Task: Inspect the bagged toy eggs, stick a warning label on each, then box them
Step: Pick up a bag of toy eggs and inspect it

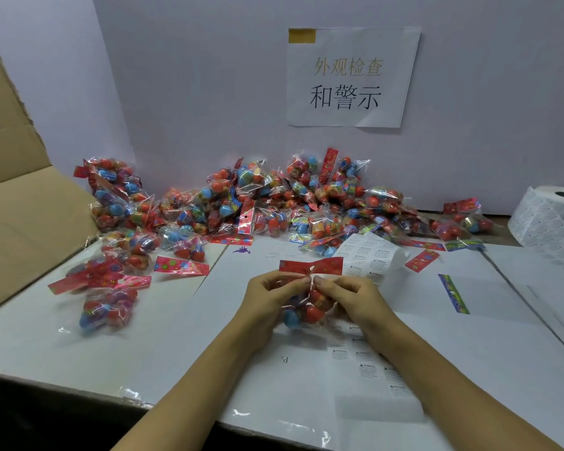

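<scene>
A clear bag of red and blue toy eggs [306, 312] with a red header card [311, 266] is held above the white table, just in front of me. My left hand [267, 299] grips its left side and my right hand [345, 297] pinches the top near the header. A strip of white warning labels [368, 359] lies on the table under my right forearm. A large pile of bagged eggs [274, 203] runs along the back wall. Two more bags [108, 291] lie at the left.
An open cardboard box [23, 203] stands at the far left. A roll of warning labels [551, 216] sits at the right edge. A label sheet [372, 258] lies behind my hands. Loose header cards [455, 292] lie on the table [469, 353]. A paper sign [349, 76] hangs on the wall.
</scene>
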{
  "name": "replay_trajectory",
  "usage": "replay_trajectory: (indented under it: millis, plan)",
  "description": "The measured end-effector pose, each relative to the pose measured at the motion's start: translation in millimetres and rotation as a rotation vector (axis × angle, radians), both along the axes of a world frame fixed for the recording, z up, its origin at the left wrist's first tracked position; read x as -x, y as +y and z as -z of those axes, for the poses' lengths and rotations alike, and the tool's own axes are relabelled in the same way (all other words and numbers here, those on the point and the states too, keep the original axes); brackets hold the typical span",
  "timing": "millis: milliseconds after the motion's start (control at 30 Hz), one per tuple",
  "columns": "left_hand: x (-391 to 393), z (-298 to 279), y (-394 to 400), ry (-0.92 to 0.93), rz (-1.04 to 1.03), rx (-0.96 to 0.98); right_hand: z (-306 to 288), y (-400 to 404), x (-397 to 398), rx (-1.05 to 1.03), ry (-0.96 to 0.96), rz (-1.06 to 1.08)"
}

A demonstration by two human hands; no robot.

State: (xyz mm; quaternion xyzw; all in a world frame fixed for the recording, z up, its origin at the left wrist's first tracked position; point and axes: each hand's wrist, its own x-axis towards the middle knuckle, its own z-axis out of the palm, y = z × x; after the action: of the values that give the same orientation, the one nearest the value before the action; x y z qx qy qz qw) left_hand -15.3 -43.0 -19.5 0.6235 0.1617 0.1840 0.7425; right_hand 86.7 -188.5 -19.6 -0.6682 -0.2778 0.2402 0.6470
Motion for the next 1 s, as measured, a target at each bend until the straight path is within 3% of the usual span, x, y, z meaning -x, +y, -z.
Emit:
replay_trajectory:
  millis: [233,500,733,800,867,1000]
  plan:
    - [-1.1,-5.7,-8.6,-0.046,-0.027,0.054,-3.6,6.0,7.1,-0.127,0.103,0.109]
    - [2.4,-13.7,-6.5,-0.031,-0.080,0.130,-5.8,-1.0,2.4,-0.123,0.173,0.161]
    - [-4.2,-11.2,-11.9,-0.050,-0.227,0.072,-12.4,6.1,4.5,-0.145,0.187,0.263]
    - [-5.8,-9.9,-12.5,-0.028,-0.245,-0.079,-13.3,6.6,6.9,-0.147,0.165,0.273]
    - [-4.8,-7.1,-12.3,0.016,-0.176,-0.255,-13.4,5.1,9.6,-0.177,0.158,0.277]
    - [0.2,-8.3,-14.0,0.028,0.043,-0.148,-15.3,-1.7,7.3,-0.251,0.196,0.279]
